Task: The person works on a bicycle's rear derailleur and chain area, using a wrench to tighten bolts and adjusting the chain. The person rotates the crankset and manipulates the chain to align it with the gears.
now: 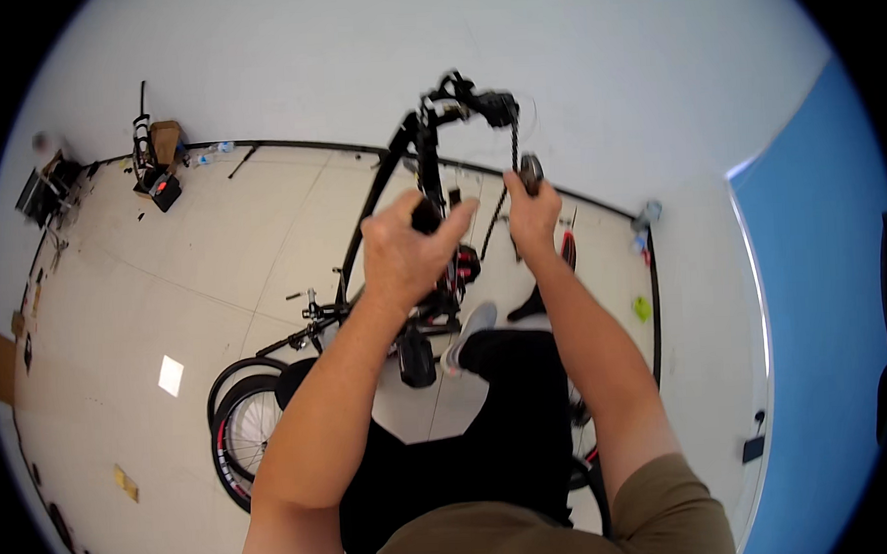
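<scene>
A black bicycle frame (371,211) stands in front of me, with a bike chain (501,207) hanging in a loop from the derailleur (496,107) at its far end. My left hand (403,247) is closed around a dark part beside the frame, its thumb stretched out to the right; what that part is, I cannot make out. To its right, my right hand (534,214) grips a small dark grey piece (530,174) right at the hanging chain. Its kind is not clear. Below my hands hangs a black pedal (416,357).
Bicycle wheels (235,440) lie at my left on the tiled floor. Farther left stand a cardboard box (167,141) and an open black case (166,192). A yellow-green item (642,309) lies at the right, near a blue panel (810,291). My shoe (474,333) is close under the frame.
</scene>
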{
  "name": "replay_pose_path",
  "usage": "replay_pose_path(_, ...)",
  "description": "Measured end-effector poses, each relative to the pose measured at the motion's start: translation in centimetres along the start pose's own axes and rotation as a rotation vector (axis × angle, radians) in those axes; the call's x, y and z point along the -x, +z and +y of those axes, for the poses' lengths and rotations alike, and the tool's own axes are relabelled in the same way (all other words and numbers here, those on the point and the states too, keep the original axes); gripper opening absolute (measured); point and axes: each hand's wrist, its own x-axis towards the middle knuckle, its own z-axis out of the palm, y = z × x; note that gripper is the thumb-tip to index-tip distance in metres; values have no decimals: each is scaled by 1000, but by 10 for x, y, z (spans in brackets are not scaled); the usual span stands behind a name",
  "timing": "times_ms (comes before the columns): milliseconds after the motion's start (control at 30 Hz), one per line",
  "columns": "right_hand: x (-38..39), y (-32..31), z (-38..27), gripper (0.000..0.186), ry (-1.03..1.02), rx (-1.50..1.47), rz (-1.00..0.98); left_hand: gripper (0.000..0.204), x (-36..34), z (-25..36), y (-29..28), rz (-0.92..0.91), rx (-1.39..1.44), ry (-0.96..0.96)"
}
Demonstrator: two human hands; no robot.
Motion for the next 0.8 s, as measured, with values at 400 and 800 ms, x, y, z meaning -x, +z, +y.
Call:
replay_pose_path(400,9,-8,2,24,127,-270,-123,40,1,-3,4,40,18,-72)
replay_pose_path(800,-25,-34,9,26,111,-141,-23,41,3,1,5,57,-21,-76)
